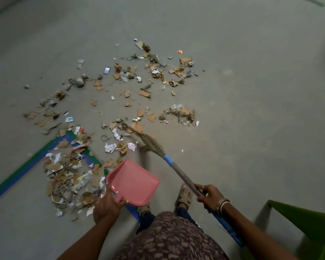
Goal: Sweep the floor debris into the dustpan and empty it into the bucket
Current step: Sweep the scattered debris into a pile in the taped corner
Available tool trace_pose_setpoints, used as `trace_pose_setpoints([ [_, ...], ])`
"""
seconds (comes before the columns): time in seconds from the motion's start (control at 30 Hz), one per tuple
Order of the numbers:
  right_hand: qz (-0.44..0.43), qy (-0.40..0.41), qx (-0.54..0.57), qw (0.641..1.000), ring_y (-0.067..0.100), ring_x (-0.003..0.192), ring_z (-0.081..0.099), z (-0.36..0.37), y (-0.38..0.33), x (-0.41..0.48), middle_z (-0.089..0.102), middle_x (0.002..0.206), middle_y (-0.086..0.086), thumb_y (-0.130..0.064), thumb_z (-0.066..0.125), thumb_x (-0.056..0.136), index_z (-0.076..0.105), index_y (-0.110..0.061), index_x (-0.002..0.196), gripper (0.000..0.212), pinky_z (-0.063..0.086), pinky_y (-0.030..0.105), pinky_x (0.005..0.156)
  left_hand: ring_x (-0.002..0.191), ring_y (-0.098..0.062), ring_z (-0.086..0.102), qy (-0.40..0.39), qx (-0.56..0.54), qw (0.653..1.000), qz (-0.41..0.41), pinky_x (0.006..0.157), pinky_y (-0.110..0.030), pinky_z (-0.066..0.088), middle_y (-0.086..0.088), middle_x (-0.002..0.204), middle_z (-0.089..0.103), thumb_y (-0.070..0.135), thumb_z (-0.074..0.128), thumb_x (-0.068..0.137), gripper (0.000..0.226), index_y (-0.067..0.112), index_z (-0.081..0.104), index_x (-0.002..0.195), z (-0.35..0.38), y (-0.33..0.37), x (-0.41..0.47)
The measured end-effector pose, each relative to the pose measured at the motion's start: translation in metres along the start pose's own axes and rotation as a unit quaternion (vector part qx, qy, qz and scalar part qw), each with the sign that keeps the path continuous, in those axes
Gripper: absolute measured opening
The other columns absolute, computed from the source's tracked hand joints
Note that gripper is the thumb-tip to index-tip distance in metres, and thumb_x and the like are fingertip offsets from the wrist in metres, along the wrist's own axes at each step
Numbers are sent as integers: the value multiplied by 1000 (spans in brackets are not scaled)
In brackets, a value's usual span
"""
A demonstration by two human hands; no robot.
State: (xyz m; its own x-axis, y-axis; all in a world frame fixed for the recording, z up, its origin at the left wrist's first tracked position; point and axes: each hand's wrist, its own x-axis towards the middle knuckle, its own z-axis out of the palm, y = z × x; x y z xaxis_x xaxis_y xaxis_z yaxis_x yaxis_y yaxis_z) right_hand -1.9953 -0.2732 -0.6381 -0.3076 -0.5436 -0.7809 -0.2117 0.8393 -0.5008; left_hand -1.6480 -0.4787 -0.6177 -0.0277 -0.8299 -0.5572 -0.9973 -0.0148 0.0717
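My left hand [106, 207] grips the rear edge of a pink dustpan [132, 182], whose tray holds nothing. My right hand [209, 196] is curled round the grey handle of a grass broom [152, 144] with a blue band; the bristles are blurred and lie among scraps in front of the dustpan. Debris of torn cardboard, paper and plastic [131, 85] is scattered across the grey floor ahead. A denser heap [71, 177] lies left of the dustpan. No bucket is in view.
Green and blue tape lines [24, 174] run diagonally across the floor under the left heap. A green object [308, 224] sits at the lower right edge. My sandalled feet [185, 197] stand just behind the dustpan.
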Motion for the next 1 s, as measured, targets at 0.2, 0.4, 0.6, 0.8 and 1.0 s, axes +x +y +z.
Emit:
trace_pose_setpoints([
  [0.2, 56, 81, -16, 995, 21, 46, 66, -26, 24, -5, 70, 75, 6, -9, 65, 85, 50, -18, 143, 60, 51, 29, 40, 108, -35, 62, 11, -59, 997, -48, 80, -39, 49, -11, 127, 60, 61, 79, 70, 100, 26, 31, 149, 9, -7, -26],
  [0.4, 151, 122, -2, 981, 29, 47, 68, -34, 37, -16, 70, 69, 15, -5, 65, 79, 65, -3, 117, 38, 57, 37, 45, 98, -32, 66, 8, -87, 993, -85, 77, -34, 49, -10, 113, 67, 63, 76, 71, 98, 27, 30, 149, 22, -41, -47],
  [0.6, 130, 75, -20, 988, 31, 56, 70, 23, 12, -12, 73, 75, 14, -9, 65, 77, 68, -4, 106, 29, 59, 39, 49, 92, -33, 69, -9, -111, 986, -127, 73, -33, 50, -7, 103, 71, 77, 72, 57, 111, 42, 16, 146, 54, -119, -43],
  [0.8, 43, 23, -55, 997, 25, 74, 72, 124, -32, 2, 75, 83, 8, -22, 70, 65, 73, -15, 111, 47, 61, 40, 73, 98, -36, 68, 13, -99, 987, -124, 77, -38, 52, -13, 107, 70, 65, 80, 65, 108, 36, 22, 151, 34, -181, -71],
  [1.0, -26, -39, -123, 991, -6, 32, 50, 185, -119, -65, 55, 38, -19, -8, 70, 83, 57, -19, 137, 57, 37, 8, 35, 101, -37, 67, 19, -128, 982, -138, 77, -38, 51, -14, 113, 69, 64, 81, 64, 114, 35, 18, 154, 38, -252, -88],
])
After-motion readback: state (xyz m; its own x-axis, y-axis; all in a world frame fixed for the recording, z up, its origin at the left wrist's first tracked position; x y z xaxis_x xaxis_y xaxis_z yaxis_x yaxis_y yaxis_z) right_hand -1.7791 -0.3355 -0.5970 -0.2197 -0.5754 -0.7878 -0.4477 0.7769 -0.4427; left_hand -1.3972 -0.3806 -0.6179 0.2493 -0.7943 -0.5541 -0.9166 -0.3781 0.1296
